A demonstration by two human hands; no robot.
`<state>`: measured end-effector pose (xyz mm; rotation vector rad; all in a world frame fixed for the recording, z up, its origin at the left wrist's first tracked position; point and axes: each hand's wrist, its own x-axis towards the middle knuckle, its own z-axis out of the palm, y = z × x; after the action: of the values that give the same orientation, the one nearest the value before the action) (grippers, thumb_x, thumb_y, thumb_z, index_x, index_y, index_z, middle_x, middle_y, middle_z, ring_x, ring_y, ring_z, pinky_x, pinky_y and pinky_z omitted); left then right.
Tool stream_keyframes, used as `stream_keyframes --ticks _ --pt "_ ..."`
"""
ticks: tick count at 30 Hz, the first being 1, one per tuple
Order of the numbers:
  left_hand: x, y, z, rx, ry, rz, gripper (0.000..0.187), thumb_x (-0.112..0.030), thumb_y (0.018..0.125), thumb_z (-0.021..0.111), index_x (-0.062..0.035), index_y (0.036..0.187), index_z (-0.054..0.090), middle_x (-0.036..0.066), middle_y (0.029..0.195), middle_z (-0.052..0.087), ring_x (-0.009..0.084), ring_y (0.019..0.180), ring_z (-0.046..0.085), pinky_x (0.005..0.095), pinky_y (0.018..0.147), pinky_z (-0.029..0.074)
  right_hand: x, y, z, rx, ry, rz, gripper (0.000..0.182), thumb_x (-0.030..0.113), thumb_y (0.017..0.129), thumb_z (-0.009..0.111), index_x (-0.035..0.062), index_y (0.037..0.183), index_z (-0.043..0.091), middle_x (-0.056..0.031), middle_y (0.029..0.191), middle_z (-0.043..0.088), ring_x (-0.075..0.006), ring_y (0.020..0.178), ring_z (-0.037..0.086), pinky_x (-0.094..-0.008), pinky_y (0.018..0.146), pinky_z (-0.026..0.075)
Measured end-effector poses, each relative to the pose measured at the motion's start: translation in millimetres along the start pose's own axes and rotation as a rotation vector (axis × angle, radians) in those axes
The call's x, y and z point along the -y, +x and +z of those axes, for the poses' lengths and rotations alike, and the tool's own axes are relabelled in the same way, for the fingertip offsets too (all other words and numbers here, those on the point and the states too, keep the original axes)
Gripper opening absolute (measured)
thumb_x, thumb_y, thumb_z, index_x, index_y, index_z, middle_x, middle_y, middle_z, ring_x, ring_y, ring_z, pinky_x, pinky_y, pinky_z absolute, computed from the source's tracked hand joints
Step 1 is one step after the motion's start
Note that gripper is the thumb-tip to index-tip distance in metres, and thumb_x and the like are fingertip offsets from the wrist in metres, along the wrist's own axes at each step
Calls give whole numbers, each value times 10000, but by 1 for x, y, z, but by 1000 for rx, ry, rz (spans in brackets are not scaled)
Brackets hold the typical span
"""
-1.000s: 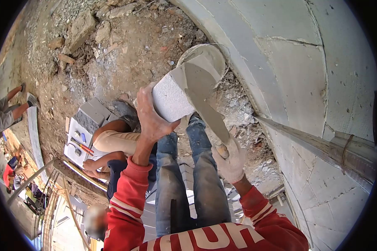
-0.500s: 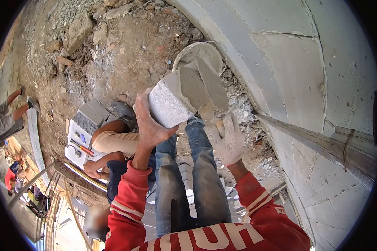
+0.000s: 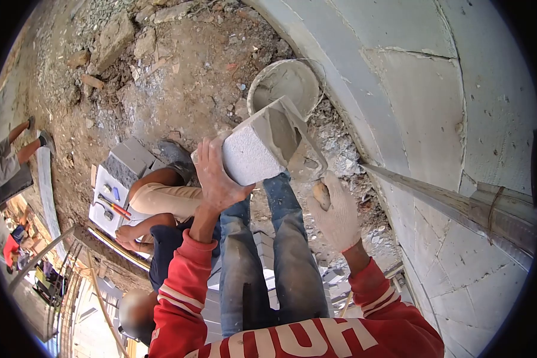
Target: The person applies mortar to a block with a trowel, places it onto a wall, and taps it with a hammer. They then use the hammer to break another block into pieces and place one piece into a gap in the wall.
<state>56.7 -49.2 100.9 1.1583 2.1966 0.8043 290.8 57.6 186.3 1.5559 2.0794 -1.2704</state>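
Observation:
My bare left hand (image 3: 216, 173) grips a pale concrete block (image 3: 250, 154) by its near left side, holding it up in front of my knees. Grey mortar (image 3: 284, 132) covers part of the block's right-hand face. In a white knitted glove, my right hand (image 3: 338, 216) is closed around the wooden handle of a trowel (image 3: 321, 196). The trowel's mortar-smeared blade is tilted along the right edge of the block, close to the mortared face. Just beyond the block stands a round bucket (image 3: 252, 95) with wet grey mortar inside.
A block wall (image 3: 411, 101) curves along the right, with a wooden beam (image 3: 423, 194) against it. At left a co-worker sits by a white board (image 3: 101, 218) bearing small tools, near stacked blocks (image 3: 128, 160). Rubble (image 3: 110, 45) lies on the dirt ahead; other people are farther left.
The trowel has turned edge-on and shifted toward the block's right edge, uncovering more of the bucket. My right hand moved slightly right and nearer me; the block turned a little.

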Motion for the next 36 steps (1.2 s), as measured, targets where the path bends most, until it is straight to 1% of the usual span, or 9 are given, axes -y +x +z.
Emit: stream_keyframes --ticks 4,12,16,21,27,30,32,34,36 --pt "-2 -4 2 -18 72 -12 961 -213 431 863 -51 1300 486 178 1140 515 403 1075 501 489 923 416 13 -23 7 -52 65 -198 566 74 812 720 16 1335 511 -214 1058 641 -414 902 659 -437 730 546" --pt "13 -11 4 -13 48 -71 990 -221 427 869 -47 1313 465 177 1163 508 391 1091 501 482 949 401 7 -48 -14 206 290 -91 329 44 769 738 38 1059 583 -144 965 641 -315 823 662 -341 730 530" --pt "16 -12 -1 12 6 -46 1023 -241 449 893 -29 1339 434 183 1197 500 387 1116 504 476 986 386 -28 2 9 -93 336 -162 396 36 761 755 43 1115 579 -124 950 648 -304 807 659 -343 730 525" --pt "10 -11 -2 -33 -102 -61 1008 -200 432 880 -41 1335 461 184 1170 507 394 1108 504 482 972 390 -41 33 41 -264 -77 -305 536 45 791 732 42 1282 516 -143 995 642 -343 825 654 -381 716 529" --pt "16 -12 0 -28 -97 -52 1002 -203 446 889 -35 1335 458 193 1195 509 399 1116 506 484 971 388 -50 -54 21 -143 -59 -178 518 60 797 725 34 1274 525 -146 957 632 -333 804 644 -395 686 518" --pt "23 -17 4 -33 -70 -52 1001 -209 445 891 -38 1334 462 196 1203 512 399 1114 504 486 964 391 -60 -54 9 -37 94 90 469 68 798 725 13 1228 548 -146 943 625 -311 795 640 -382 698 519" --pt "23 -18 7 -61 -40 -15 1000 -213 444 891 -39 1332 465 199 1207 513 401 1111 503 486 959 392 -60 -18 11 -97 177 52 414 70 805 718 -4 1184 568 -148 931 621 -300 786 639 -375 701 517" --pt "20 -15 5 18 -7 -2 1008 -230 437 890 -47 1333 467 195 1208 514 409 1111 497 487 962 395 -48 22 11 -85 265 29 378 53 791 718 4 1135 570 -91 891 584 -156 792 558 -306 741 491" --pt "14 -12 6 31 -7 -10 1006 -233 433 887 -50 1331 470 188 1202 516 411 1112 495 488 963 396 -37 37 15 -56 224 -53 393 60 795 722 10 1152 566 -123 912 605 -240 765 596 -341 710 506"
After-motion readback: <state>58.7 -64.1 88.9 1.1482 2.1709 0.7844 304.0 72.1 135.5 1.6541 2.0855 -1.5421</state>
